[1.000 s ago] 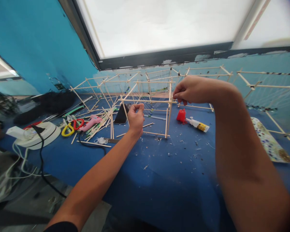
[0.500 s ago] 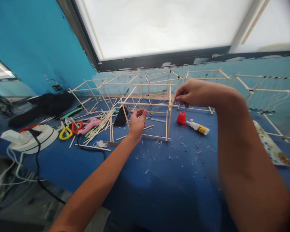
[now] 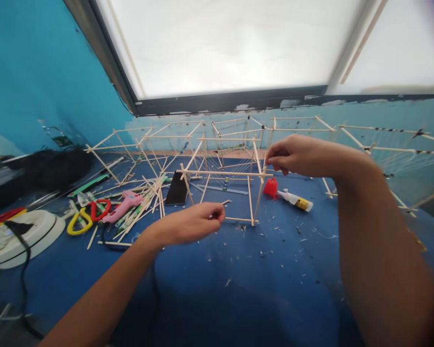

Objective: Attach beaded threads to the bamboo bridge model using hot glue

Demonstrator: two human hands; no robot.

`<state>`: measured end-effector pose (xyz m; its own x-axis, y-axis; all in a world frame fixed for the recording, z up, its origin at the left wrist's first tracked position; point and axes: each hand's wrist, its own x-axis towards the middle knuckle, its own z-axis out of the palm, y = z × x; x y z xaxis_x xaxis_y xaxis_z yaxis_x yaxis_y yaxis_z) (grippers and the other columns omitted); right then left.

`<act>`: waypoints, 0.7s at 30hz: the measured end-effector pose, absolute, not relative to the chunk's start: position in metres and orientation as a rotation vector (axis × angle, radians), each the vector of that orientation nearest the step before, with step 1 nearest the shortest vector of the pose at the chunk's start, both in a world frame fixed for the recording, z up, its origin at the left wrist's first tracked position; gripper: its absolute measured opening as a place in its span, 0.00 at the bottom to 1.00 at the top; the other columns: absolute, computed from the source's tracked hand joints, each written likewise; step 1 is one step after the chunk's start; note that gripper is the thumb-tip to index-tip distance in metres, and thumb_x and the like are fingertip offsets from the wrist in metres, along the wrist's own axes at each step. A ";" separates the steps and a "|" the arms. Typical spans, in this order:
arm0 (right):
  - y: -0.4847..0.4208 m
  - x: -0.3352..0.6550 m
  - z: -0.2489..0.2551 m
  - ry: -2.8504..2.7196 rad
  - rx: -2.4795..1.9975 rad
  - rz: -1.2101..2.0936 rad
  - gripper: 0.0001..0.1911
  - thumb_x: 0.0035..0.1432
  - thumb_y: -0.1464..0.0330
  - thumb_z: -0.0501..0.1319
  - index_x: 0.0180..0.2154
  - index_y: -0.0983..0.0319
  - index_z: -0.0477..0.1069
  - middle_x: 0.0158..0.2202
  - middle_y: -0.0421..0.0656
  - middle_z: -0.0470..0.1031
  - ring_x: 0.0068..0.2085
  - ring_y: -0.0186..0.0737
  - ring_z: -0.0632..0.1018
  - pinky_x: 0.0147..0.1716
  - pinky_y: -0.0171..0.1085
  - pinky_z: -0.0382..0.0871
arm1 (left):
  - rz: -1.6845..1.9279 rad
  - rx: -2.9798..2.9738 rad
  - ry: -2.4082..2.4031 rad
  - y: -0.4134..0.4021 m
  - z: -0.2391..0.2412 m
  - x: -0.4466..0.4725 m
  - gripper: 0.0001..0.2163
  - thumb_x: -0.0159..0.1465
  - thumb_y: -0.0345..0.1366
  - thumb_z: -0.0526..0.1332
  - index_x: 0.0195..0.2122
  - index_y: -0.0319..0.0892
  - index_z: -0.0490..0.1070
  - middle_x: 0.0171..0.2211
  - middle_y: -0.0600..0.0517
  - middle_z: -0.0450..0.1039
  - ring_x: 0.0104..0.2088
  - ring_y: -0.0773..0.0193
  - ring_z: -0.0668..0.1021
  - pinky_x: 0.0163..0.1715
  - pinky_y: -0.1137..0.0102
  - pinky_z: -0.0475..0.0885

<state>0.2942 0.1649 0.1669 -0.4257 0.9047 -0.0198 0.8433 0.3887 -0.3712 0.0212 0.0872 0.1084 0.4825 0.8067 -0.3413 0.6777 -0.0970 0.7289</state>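
Observation:
A box-shaped frame of thin wooden sticks [image 3: 224,172] stands in front of me, with fine threads strung across it and a small cluster of blue-green beads [image 3: 226,183] on them. My left hand [image 3: 197,222] hovers low before its near side, fingers curled closed; whatever they hold is hidden. Beside the frame's upper right corner, my right hand [image 3: 292,153] hangs with bent wrist and fingers pinched together. Any thread between those fingertips is too fine to make out. Just below that hand lie a red cap-like piece [image 3: 271,188] and a small white glue bottle [image 3: 295,200] with a yellow label.
Loose sticks [image 3: 144,207], a pink glue gun [image 3: 123,206], yellow-and-red-handled tools [image 3: 80,221] and a black phone [image 3: 177,189] lie left. A white round cord reel [image 3: 39,241] sits farther left. More stick frames [image 3: 304,129] line the wall. Scraps dot the blue table [image 3: 260,289].
My left hand has moved down and toward me from the frame, its raised fingers now curled closed. My right hand stays by the corner. The view has shifted slightly.

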 end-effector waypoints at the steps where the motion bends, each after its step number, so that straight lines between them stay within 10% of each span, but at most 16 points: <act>1: 0.164 0.293 0.167 -2.459 -1.567 0.495 0.11 0.61 0.62 0.58 0.37 0.60 0.77 0.31 0.43 0.78 0.30 0.39 0.74 0.29 0.40 0.65 | 0.072 1.931 1.199 0.086 0.113 0.016 0.04 0.61 0.28 0.55 0.31 0.43 0.65 0.27 0.57 0.62 0.27 0.68 0.64 0.25 0.72 0.58; 15: 0.158 0.289 0.163 -2.481 -1.575 0.355 0.18 0.67 0.55 0.53 0.33 0.57 0.73 0.30 0.43 0.75 0.30 0.39 0.72 0.29 0.39 0.60 | 0.675 2.155 1.090 0.102 0.022 -0.002 0.08 0.60 0.24 0.55 0.37 0.42 0.69 0.20 0.62 0.55 0.21 0.71 0.61 0.23 0.73 0.57; 21: 0.155 0.291 0.166 -2.446 -1.660 0.444 0.17 0.66 0.54 0.54 0.33 0.57 0.71 0.30 0.43 0.74 0.29 0.40 0.72 0.29 0.40 0.64 | 0.806 2.322 1.024 0.097 0.010 -0.004 0.09 0.67 0.28 0.56 0.45 0.43 0.71 0.32 0.54 0.73 0.24 0.70 0.71 0.25 0.74 0.66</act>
<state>0.2906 0.1549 0.1659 -0.3751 0.9261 -0.0399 0.8810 0.3428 -0.3261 -0.0041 0.0968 0.0097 0.5481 0.7724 0.3209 0.4937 -0.6084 0.6214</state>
